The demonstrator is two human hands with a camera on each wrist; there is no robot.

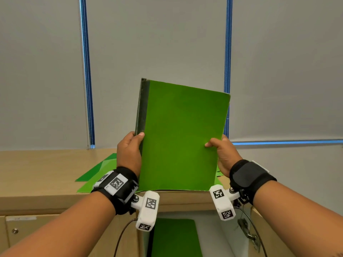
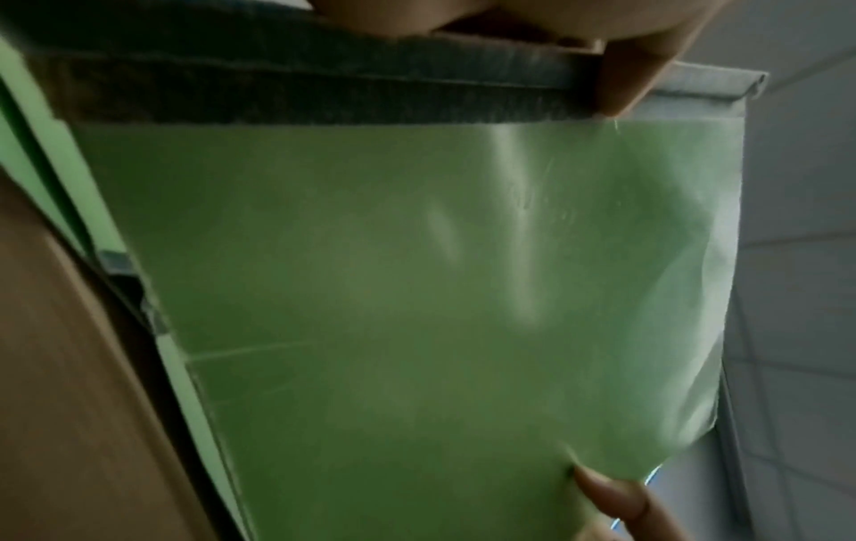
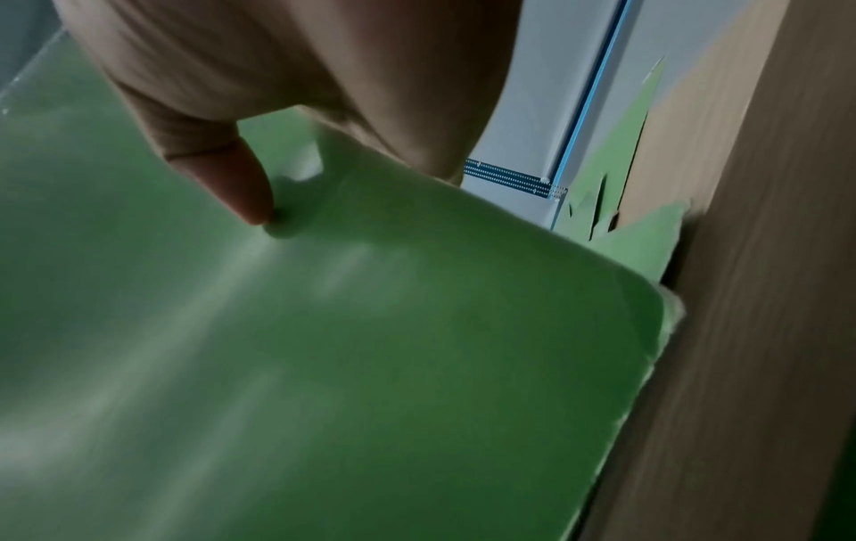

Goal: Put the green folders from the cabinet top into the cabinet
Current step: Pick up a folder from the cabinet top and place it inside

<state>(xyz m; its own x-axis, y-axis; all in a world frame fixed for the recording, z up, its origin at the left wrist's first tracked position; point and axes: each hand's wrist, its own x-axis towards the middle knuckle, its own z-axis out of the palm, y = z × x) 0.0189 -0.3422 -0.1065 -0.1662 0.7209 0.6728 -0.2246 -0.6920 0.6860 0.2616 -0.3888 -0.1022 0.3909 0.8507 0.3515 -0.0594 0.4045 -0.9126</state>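
Cabinet (image 1: pixel 185 198) — light wood, long flat top running left to right, one compartment open at the near edge directly below my hands; inside it I see a green folder already lying flat (image 1: pixel 174 238), right of it bare pale floor.

Cabinet top (image 1: pixel 37 169) — more green folders left there (image 1: pixel 98 169), fanned flat, far-left of the one I hold; further green edges show at the right, behind my right wrist.

Held green folder (image 1: pixel 181 136) — upright, slightly tilted, long axis near vertical; dark spine strip (image 1: pixel 142 106) on its left side; its lower edge sits just above the cabinet's front lip, so the open compartment lies straight down and toward me from the grip.

Left hand (image 1: pixel 129 151) — gripping the spine side low down, thumb on the front cover, fingers behind.

Right hand (image 1: pixel 222 154) — pinching the free right edge at about the same height, thumb on the front; the cover dimples under it in the right wrist view.

Judgement: both hands equally near; the folder must tip flat and go down into the compartment — the thin cover may buckle.
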